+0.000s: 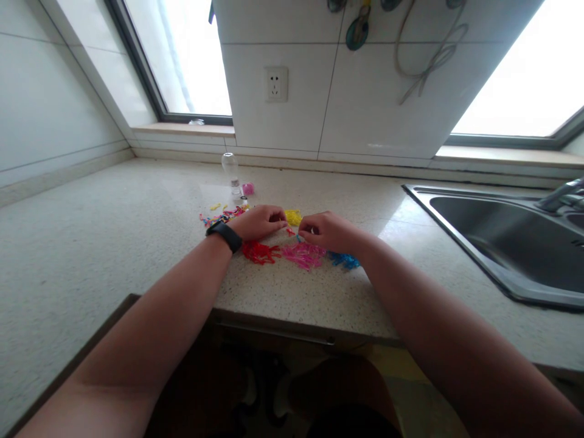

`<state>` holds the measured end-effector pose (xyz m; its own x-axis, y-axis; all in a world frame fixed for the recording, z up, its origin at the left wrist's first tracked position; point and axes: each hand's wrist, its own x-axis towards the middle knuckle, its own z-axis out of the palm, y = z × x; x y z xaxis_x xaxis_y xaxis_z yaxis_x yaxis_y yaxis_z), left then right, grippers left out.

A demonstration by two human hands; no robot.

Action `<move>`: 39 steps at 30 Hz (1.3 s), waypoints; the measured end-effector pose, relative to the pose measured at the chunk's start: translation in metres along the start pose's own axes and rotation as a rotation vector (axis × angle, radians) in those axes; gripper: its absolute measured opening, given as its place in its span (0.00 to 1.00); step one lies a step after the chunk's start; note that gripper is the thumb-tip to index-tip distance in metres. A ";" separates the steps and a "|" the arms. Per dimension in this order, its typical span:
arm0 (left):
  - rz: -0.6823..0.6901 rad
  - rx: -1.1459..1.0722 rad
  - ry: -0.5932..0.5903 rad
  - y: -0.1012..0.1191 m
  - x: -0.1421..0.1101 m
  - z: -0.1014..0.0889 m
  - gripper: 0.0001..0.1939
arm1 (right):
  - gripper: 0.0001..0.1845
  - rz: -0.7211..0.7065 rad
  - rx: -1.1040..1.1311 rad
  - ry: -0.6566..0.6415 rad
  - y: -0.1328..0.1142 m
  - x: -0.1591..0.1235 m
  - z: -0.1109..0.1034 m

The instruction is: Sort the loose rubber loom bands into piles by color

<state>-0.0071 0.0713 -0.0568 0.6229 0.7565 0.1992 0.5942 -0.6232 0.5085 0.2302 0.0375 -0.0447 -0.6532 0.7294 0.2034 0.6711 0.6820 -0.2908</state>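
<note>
Strands (305,257), thin, on speckled countertop (283,298)

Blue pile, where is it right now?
Head view, right of centre: the blue pile lies on the counter, just right of the pink pile.

Head camera looks forward and down — over both forearms (171,325), onto the counter (283,295)
</note>
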 end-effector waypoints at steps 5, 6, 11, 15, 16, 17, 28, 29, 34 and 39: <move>-0.004 0.004 0.025 0.000 -0.001 0.000 0.13 | 0.09 -0.002 0.008 0.054 0.000 -0.001 -0.002; -0.006 -0.001 0.029 0.000 -0.001 0.000 0.12 | 0.09 -0.004 0.008 0.064 0.000 -0.001 -0.002; -0.004 -0.113 0.025 -0.002 0.000 0.003 0.14 | 0.11 -0.001 0.040 0.147 -0.003 0.001 0.003; 0.006 -0.217 0.011 0.003 0.001 0.004 0.17 | 0.15 -0.025 0.076 0.230 -0.006 0.006 0.011; 0.016 -0.227 0.013 0.004 0.001 0.004 0.17 | 0.14 -0.038 0.080 0.240 -0.006 0.007 0.013; 0.030 -0.239 0.011 0.005 0.001 0.004 0.17 | 0.13 -0.054 0.081 0.243 -0.007 0.008 0.014; -0.015 -0.472 0.006 0.014 -0.002 0.001 0.18 | 0.07 -0.036 0.042 0.375 -0.013 0.006 0.006; -0.015 -0.477 0.011 0.015 -0.002 0.000 0.18 | 0.07 -0.021 0.028 0.386 -0.013 0.005 0.005; -0.018 -0.482 0.039 0.018 -0.002 -0.003 0.15 | 0.07 0.010 -0.018 0.393 -0.015 0.004 0.000; -0.016 -0.469 0.069 0.013 -0.001 -0.004 0.15 | 0.09 -0.011 -0.054 0.395 -0.013 0.003 -0.006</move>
<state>-0.0019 0.0626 -0.0471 0.5709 0.7867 0.2350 0.3001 -0.4664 0.8321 0.2215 0.0316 -0.0351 -0.4822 0.6792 0.5533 0.6890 0.6841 -0.2394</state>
